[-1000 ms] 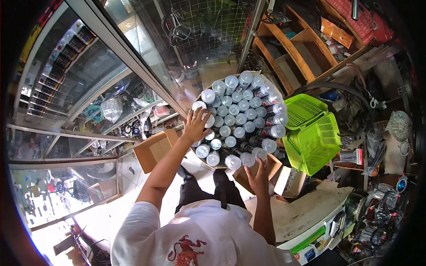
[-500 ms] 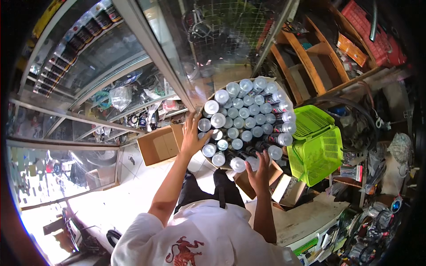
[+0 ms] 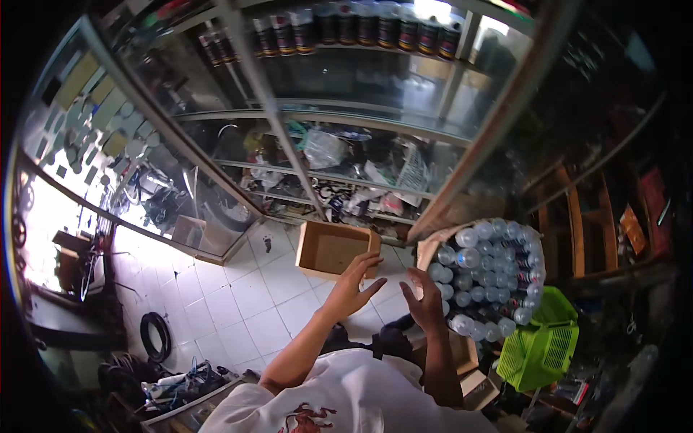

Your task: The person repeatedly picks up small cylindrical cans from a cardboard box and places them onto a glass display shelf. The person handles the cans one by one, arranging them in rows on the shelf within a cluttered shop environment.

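Observation:
My left hand (image 3: 352, 290) is open, fingers stretched out and thumb apart, over the right front corner of an open-topped cardboard box (image 3: 312, 273). I cannot tell whether it touches the box. Facing it, my right hand (image 3: 424, 303) is open too, its thumb and fingers spread and nothing held. Just right of that hand stands a large cluster of spray cans (image 3: 485, 278) with clear caps, packed upright in rings. A piece of brown cardboard (image 3: 429, 249) shows along the cluster's left edge.
A lime-green plastic basket (image 3: 541, 346) sits right of the cans. Ahead rises a glass display cabinet (image 3: 361, 119) with a row of dark bottles (image 3: 346, 29) on its upper shelf. Wooden shelving (image 3: 595, 224) is at right, a black tyre (image 3: 154, 336) on the tiled floor (image 3: 242, 310) at left.
My view has swung left, so the cans and basket now appear farther right. Both hands have come away from the cans, and my left hand is now by the cardboard box.

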Action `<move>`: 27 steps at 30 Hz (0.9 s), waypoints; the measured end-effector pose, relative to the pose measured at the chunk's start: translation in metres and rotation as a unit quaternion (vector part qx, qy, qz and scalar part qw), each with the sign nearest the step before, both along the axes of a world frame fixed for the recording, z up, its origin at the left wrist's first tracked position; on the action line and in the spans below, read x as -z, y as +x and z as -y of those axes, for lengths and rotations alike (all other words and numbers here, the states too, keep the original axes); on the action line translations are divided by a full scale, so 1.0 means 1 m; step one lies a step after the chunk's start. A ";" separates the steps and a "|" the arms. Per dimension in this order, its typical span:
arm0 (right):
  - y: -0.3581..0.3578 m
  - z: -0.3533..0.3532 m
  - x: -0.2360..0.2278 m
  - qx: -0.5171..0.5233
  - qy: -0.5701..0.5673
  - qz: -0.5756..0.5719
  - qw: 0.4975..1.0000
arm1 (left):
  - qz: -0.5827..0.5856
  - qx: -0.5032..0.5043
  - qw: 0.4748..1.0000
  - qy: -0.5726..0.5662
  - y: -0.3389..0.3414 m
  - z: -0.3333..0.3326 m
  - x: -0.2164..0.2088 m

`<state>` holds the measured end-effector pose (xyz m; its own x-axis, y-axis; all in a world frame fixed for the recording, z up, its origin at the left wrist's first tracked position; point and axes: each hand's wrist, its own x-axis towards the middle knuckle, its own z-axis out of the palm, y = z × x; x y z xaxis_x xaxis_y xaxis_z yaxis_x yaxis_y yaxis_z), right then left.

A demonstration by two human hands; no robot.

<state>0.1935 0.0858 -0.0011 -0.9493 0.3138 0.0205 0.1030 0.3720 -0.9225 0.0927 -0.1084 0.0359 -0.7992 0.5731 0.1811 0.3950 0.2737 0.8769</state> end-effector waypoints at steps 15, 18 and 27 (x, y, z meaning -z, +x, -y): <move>-0.143 0.214 -0.041 -0.091 -0.020 -0.059 0.994 | -0.040 -0.146 0.988 0.013 -0.095 0.234 -0.045; -0.174 0.215 -0.048 -0.102 0.006 -0.074 0.992 | -0.033 -0.161 0.986 -0.014 -0.126 0.241 -0.053; -0.299 0.241 -0.105 -0.125 -0.056 -0.172 0.975 | -0.152 -0.163 0.975 -0.005 -0.226 0.257 -0.093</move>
<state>-0.1057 -0.1551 0.1038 -0.9394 0.0919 0.3302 -0.3010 0.2400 -0.9229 -0.1331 -0.3653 0.1285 -0.8498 0.3005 0.4331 0.5262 0.4357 0.7302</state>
